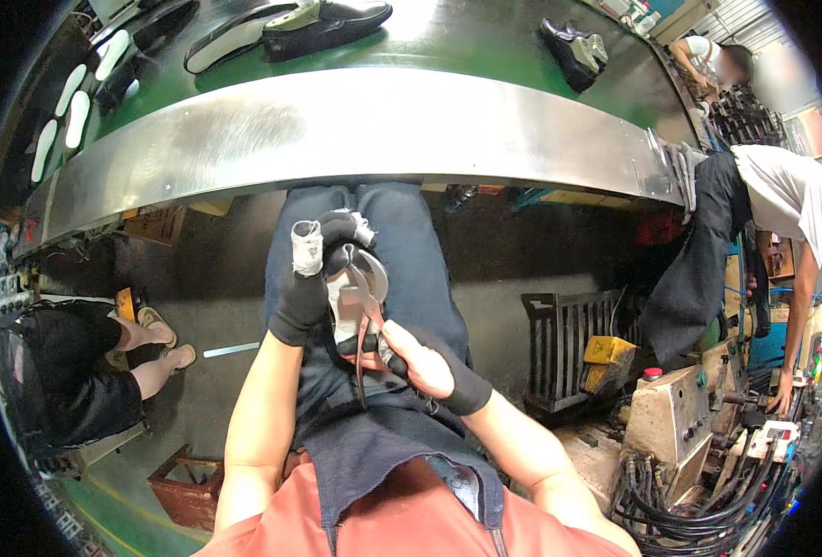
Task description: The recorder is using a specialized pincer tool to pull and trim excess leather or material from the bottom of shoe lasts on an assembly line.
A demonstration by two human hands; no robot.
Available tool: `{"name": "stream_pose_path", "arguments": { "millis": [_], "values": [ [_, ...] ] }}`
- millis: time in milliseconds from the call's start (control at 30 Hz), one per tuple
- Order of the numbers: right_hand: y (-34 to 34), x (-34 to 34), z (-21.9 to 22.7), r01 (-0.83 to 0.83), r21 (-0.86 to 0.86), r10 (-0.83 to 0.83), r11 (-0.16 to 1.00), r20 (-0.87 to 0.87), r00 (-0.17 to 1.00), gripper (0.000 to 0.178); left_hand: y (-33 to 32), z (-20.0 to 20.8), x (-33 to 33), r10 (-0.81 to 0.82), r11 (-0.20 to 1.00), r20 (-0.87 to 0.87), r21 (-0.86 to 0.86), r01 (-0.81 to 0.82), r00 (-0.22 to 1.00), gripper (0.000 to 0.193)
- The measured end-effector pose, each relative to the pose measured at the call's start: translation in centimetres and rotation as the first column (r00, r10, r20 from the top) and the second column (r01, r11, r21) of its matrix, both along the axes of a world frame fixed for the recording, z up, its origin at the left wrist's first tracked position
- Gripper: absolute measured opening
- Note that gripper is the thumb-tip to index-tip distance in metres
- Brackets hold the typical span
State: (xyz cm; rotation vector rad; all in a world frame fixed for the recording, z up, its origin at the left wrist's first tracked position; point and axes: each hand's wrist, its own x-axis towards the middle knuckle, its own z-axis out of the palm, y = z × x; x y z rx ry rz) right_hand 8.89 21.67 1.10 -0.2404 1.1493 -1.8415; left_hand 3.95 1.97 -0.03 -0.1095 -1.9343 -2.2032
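My left hand (305, 295), in a black fingerless glove with white tape on its fingers, is closed around a pale grey and white piece (345, 299) above my lap. The piece looks like part of a shoe, but my fingers and the tool cover much of it. Metal pincers (370, 304) with reddish-brown handles lie across it, their curved jaws against its upper end. My right hand (422, 364), with a black wrist band, grips the pincers' handles from the right.
Ahead runs a steel-edged bench (355, 125) with a green belt carrying dark shoes (327, 32) and white soles (77, 119). A co-worker (787, 195) leans over a machine (675, 408) with black hoses on the right. Another person (77, 362) sits left. A slatted crate (569, 348) stands on the floor.
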Motion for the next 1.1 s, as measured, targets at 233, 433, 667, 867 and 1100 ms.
{"name": "stream_pose_path", "arguments": {
  "millis": [233,433,667,867,1100],
  "values": [
    [-1.8,-1.3,2.3,0.075,0.569,0.073,0.819,-0.233,0.970,0.047,-0.8,-1.5,-0.7,0.050,0.998,-0.005,-0.026,-0.050,0.999,0.061],
    [-5.0,1.5,-5.0,0.542,0.375,-0.146,0.752,-0.707,0.692,0.028,-1.4,-3.1,-1.9,0.002,1.000,-0.009,0.008,-0.002,1.000,0.075],
    [-2.7,0.7,-3.9,0.259,0.216,-0.232,0.941,-0.146,0.962,0.045,-1.1,-2.1,-1.1,0.049,0.998,0.009,-0.029,-0.048,0.999,0.079],
    [-3.6,1.2,-2.1,0.255,0.485,-0.150,0.836,-0.245,0.958,0.045,-0.5,-1.3,-0.6,0.099,0.994,0.122,0.021,-0.103,0.988,0.077],
    [0.6,3.4,-2.1,0.080,0.467,0.279,0.881,-0.648,0.708,0.034,-0.4,-0.2,5.8,0.119,0.993,0.114,0.003,-0.120,0.986,0.038]
  ]
}}
